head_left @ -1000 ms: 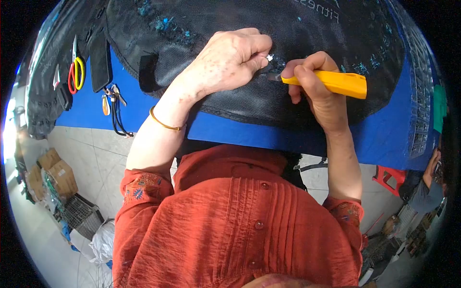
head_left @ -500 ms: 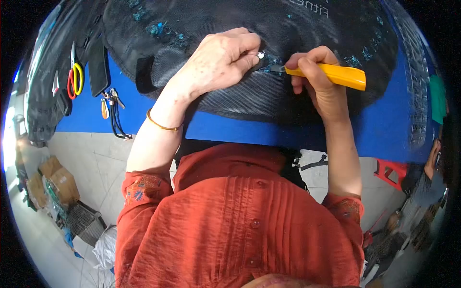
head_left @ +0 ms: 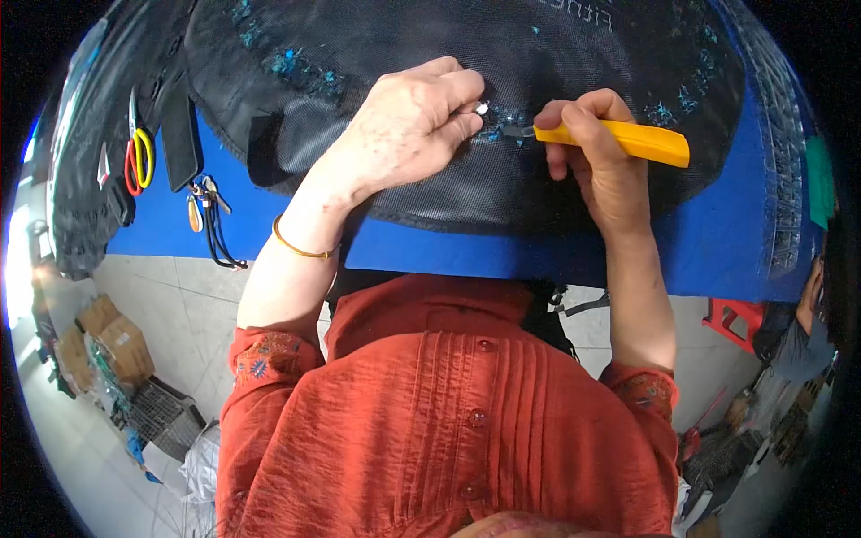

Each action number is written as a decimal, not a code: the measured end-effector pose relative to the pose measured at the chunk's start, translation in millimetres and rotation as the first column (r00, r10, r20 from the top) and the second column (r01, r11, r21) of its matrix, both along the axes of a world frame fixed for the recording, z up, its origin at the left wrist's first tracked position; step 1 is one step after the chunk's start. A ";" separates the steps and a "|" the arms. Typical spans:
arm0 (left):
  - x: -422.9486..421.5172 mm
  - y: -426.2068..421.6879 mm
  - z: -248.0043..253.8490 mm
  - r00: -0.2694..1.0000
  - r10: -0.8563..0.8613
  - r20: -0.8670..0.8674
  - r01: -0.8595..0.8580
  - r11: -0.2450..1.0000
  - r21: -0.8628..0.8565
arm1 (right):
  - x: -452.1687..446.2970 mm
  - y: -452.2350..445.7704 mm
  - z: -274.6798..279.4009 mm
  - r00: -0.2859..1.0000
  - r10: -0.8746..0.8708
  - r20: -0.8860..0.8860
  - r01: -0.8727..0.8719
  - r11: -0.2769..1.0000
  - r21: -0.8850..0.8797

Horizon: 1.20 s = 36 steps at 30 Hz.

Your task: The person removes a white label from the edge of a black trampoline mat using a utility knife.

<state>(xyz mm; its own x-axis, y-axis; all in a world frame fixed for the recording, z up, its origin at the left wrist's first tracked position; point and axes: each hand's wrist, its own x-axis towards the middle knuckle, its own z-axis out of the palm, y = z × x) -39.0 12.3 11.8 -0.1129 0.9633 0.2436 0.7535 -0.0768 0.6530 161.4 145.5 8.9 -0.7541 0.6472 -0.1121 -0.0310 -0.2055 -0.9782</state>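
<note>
My left hand [head_left: 413,125] rests on a black mesh fabric piece [head_left: 529,193], thumb and fingers pinched together. A small white bit [head_left: 482,108] sticks out of the pinch; its kind is unclear. My right hand [head_left: 599,152] is wrapped round a yellow utility knife [head_left: 647,142]. The knife's blade [head_left: 516,131] points left and lies at the fabric, close to my left fingertips. Small blue thread scraps [head_left: 491,136] surround the blade. Whether the blade is pressed into the cloth cannot be made out.
Scissors [head_left: 139,160] with red and yellow handles lie on the blue tabletop [head_left: 430,266] at the left. Beside them are a black flat case [head_left: 182,139] and keys [head_left: 208,199]. More blue scraps [head_left: 289,65] dot the fabric. A red stool [head_left: 734,321] stands at the right.
The knife has shifted very slightly, its handle end a little right and down. My left hand keeps its pinch almost in place. The view has moved slightly.
</note>
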 end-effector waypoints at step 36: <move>-7.9 -0.4 -8.5 0.997 -0.036 0.067 0.036 0.999 0.012 | -6.7 -3.6 -4.8 0.990 0.137 -0.024 -0.133 0.985 0.108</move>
